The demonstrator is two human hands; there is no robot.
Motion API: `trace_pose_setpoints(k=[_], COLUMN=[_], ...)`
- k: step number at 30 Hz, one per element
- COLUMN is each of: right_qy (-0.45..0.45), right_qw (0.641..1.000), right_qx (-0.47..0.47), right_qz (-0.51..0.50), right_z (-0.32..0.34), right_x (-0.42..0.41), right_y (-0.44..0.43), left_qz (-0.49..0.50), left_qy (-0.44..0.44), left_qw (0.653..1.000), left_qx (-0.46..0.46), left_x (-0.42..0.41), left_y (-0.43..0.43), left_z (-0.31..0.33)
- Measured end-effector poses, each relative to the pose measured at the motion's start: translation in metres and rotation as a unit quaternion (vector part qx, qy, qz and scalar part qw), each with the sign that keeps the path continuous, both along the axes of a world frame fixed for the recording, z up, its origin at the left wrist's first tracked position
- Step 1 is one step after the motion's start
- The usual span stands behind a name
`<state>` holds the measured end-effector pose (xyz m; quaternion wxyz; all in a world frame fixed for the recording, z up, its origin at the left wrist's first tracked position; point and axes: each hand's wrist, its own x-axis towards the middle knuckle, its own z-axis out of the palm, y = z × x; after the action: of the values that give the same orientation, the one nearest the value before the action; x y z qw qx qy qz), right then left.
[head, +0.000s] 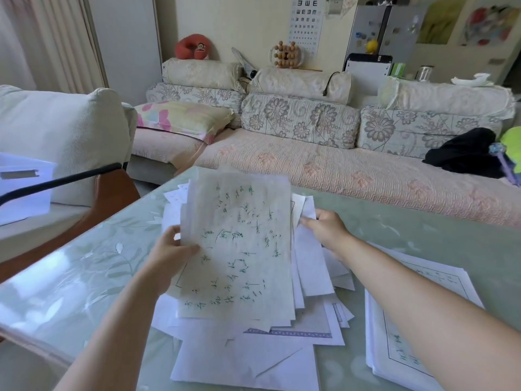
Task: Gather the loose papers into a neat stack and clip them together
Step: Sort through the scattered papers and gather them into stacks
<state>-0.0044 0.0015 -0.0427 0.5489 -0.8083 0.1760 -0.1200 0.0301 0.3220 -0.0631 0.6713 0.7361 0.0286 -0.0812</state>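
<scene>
- holding a sheaf of papers [239, 249] up off the table [84, 277], tilted toward the camera, top page thin and covered in green handwriting
- pinching its left edge with the left hand [169, 252]: thumb pressed flat on the front, other fingers curled behind the pages
- gripping its right edge with the right hand [328, 228], fingers closed together on the white sheets that stick out behind the top page; thumb hidden, so cannot tell how it lies
- uneven in the hold, with white pages fanning out to the right and past the bottom edge
- lying under the sheaf, flat on the glass-topped table: loose sheets [248, 359] scattered at angles and overlapping, one with a printed decorative border
- lying toward the right side of the table, partly under the right forearm: a second pile [383, 340] of bordered pages with green writing, just beside the scattered ones
- beyond the table: a sofa [310, 162] with floral cushions, a flowered pillow [183, 119] at its left end, a black garment [465, 153] at its right
- on the wall behind: an eye chart [306, 21]; on the sofa back, a red neck pillow [193, 48]
- to the left: a pale armchair [56, 136] and a white box [22, 190]
</scene>
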Motion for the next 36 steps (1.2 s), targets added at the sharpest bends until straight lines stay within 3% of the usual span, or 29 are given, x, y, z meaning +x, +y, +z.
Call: trace_pose_setpoints(k=[2, 6, 10, 15, 19, 24, 27, 29, 32, 36], right_qy=[-0.027, -0.045, -0.024, 0.081, 0.072, 0.143, 0.157, 0.117, 0.099, 0.205], right_qw=[0.997, 0.975, 0.932, 0.917, 0.911, 0.935, 0.963, 0.969, 0.973, 0.973], right_qx=[0.064, 0.145, 0.237, 0.325, 0.385, 0.325, 0.22, 0.219, 0.208, 0.094], right_qz=[-0.04, -0.159, -0.272, -0.218, -0.132, -0.022, -0.006, 0.0, -0.004, 0.056], right_z=[-0.007, -0.017, -0.025, -0.039, -0.032, -0.028, -0.025, -0.019, -0.009, 0.001], right_x=[0.004, 0.006, 0.0, -0.013, -0.027, -0.043, -0.041, -0.036, -0.028, -0.025], right_y=[-0.003, -0.001, 0.005, 0.013, 0.024, 0.023, 0.016, 0.011, -0.002, -0.016], left_qz=[-0.001, -0.067, -0.005, 0.039, 0.043, 0.045, 0.048, 0.038, 0.032, 0.015], left_qy=[0.049, 0.131, 0.141, 0.179, 0.169, 0.155, 0.084, 0.071, 0.073, 0.066], left_qw=[0.998, 0.989, 0.99, 0.98, 0.981, 0.986, 0.987, 0.981, 0.981, 0.986], left_qx=[-0.048, -0.02, -0.001, -0.082, -0.085, -0.031, 0.131, 0.175, 0.175, 0.152], left_x=[0.0, -0.005, -0.004, 0.001, -0.004, -0.007, -0.007, -0.01, -0.008, -0.006], left_y=[0.001, -0.005, -0.015, -0.026, -0.041, -0.048, -0.044, -0.041, -0.04, -0.037], left_z=[-0.002, -0.002, -0.007, -0.012, -0.001, 0.0, -0.007, -0.007, -0.007, -0.006])
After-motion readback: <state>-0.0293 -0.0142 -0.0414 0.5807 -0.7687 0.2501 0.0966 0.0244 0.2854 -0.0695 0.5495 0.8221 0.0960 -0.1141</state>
